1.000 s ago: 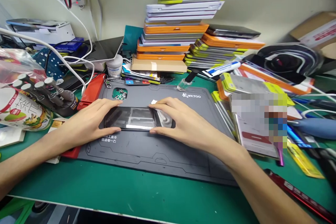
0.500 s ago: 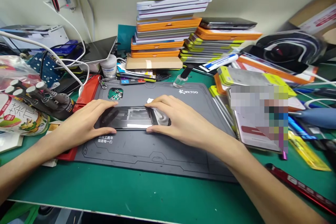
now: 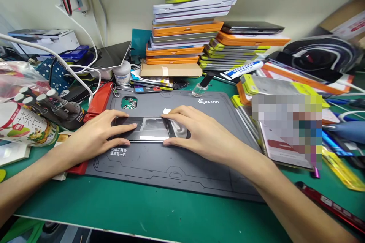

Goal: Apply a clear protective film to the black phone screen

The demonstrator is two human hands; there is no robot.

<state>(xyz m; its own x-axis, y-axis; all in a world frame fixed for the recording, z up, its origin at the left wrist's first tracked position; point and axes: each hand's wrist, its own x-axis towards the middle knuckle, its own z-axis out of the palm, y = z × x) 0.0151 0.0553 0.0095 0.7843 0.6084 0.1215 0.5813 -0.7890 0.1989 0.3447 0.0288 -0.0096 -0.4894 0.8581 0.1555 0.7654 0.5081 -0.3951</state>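
Observation:
A black phone (image 3: 148,129) with a glossy screen lies flat on a dark grey work mat (image 3: 176,159). My left hand (image 3: 94,134) grips its left end, thumb on the near edge and fingers over the far edge and screen. My right hand (image 3: 196,129) grips the right end the same way, thumb at the near edge, fingers arched over the far edge. A small white slip (image 3: 167,111) shows under my right fingertips.
Stacked orange, white and yellow-green boxes (image 3: 188,30) stand behind the mat. A screwdriver set (image 3: 51,102), a drink can (image 3: 25,125) and white cables (image 3: 71,64) sit at the left. Packaged cases (image 3: 273,91) and tools crowd the right. A small dish of parts (image 3: 129,102) sits in the mat's corner.
My left fingers have slid a little further over the phone's screen. The head view has shifted slightly; the phone and my right hand stay in place.

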